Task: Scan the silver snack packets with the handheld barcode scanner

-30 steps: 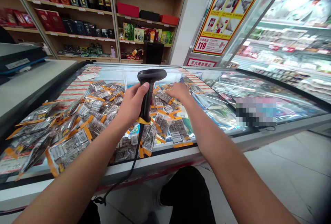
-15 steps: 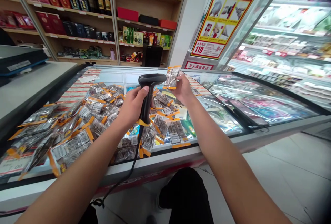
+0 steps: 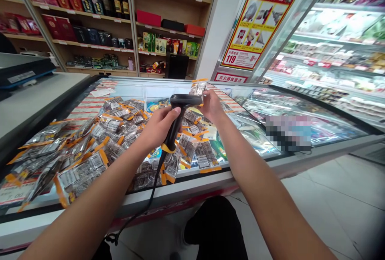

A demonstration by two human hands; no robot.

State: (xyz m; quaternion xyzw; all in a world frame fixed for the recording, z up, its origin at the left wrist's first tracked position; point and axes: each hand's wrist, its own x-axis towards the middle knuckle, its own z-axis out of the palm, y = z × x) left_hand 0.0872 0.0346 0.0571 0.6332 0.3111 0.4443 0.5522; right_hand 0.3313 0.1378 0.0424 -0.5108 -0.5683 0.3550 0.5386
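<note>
Head | left hand (image 3: 161, 124) grips scanner (image 3: 185, 99), part-hiding packet (image 3: 197, 87) right hand (image 3: 213, 105) pinches | packet pile (image 3: 110, 123) below

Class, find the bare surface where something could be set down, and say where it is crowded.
Bare: the grey counter, between the black device and the black edge of the freezer. Crowded: the freezer top around the left hand, where orange-edged packets overlap.
</note>
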